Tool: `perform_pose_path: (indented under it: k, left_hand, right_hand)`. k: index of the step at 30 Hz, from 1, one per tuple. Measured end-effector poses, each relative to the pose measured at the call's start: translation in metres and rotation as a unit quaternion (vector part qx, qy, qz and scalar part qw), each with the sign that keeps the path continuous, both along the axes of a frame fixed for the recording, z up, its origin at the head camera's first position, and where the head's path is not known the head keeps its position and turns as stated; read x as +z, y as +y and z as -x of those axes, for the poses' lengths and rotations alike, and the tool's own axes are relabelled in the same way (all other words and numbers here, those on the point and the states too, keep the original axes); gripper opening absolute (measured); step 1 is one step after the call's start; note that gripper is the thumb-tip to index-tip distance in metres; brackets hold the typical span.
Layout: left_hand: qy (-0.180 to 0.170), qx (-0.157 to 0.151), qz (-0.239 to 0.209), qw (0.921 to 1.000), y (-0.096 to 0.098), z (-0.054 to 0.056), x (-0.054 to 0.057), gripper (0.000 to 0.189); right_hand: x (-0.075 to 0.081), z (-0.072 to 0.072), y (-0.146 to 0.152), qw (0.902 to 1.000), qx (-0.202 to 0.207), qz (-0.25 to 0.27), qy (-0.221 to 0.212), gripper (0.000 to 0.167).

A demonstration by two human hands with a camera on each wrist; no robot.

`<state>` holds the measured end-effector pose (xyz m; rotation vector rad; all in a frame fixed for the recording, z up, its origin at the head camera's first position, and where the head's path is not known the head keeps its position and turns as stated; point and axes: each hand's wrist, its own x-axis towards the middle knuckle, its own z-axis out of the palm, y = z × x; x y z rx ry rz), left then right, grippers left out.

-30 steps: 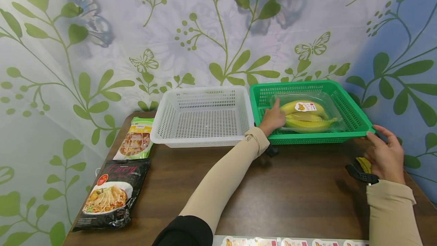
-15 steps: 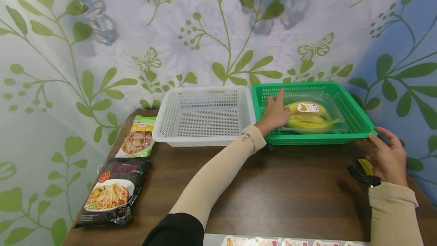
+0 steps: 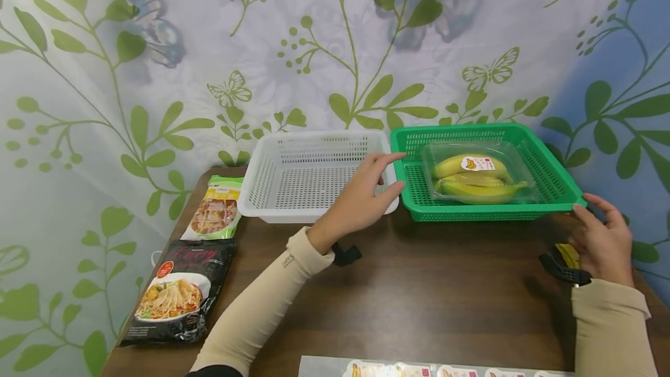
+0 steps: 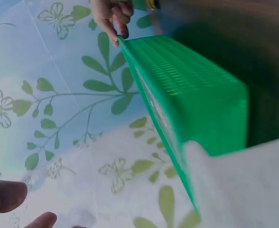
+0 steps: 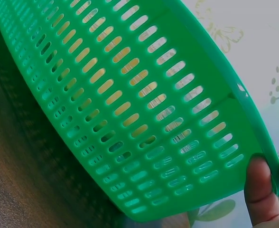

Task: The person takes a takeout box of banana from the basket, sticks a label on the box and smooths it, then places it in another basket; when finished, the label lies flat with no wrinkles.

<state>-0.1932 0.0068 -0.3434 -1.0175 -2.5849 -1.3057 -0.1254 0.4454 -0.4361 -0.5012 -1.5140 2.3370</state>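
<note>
A green basket (image 3: 497, 209) stands at the right back of the table, holding a clear plastic box of bananas (image 3: 471, 182) with a white label (image 3: 477, 163). My right hand (image 3: 602, 237) pinches the rim at its front right corner; in the right wrist view the thumb (image 5: 260, 190) lies against the basket's outer wall (image 5: 144, 109). My left hand (image 3: 361, 194) is in front of the white basket (image 3: 309, 214), overlapping its right end, fingers and thumb spread apart with nothing between them. Its fingertips come close to the green basket's left side.
A green-and-yellow food packet (image 3: 213, 208) and a black noodle packet (image 3: 180, 290) lie along the table's left edge. A strip of banana stickers (image 3: 413, 370) lies at the near edge. Something yellow (image 3: 567, 255) is partly hidden beside my right hand. A patterned cloth (image 3: 293, 45) hangs behind.
My left hand has left the banana box and moved out of the green basket, leftward to the white basket. The right hand still pinches the green rim.
</note>
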Motion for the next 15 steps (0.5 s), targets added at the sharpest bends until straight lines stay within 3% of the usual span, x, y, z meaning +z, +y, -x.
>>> perform_pose_path:
  k: [2, 8, 12, 15]
  left_hand:
    - [0.008, 0.012, -0.004, 0.9999, -0.02, -0.012, -0.006, 0.048]
    - [0.035, 0.046, -0.008, 0.9983, -0.068, -0.047, -0.034, 0.049]
    - [0.069, 0.099, 0.004, 0.9927, -0.089, -0.069, -0.052, 0.05]
    - [0.095, 0.14, 0.036, 0.985, -0.1, -0.084, -0.061, 0.05]
  right_hand:
    - [0.0, 0.002, 0.0, 1.0, 0.001, -0.002, -0.001, 0.038]
    - [0.002, 0.01, -0.001, 0.9957, -0.038, -0.072, -0.044, 0.038]
    - [0.003, 0.008, 0.001, 0.9889, -0.061, -0.109, -0.082, 0.039]
    - [0.002, 0.002, 0.0, 0.9811, -0.104, -0.129, -0.1, 0.04]
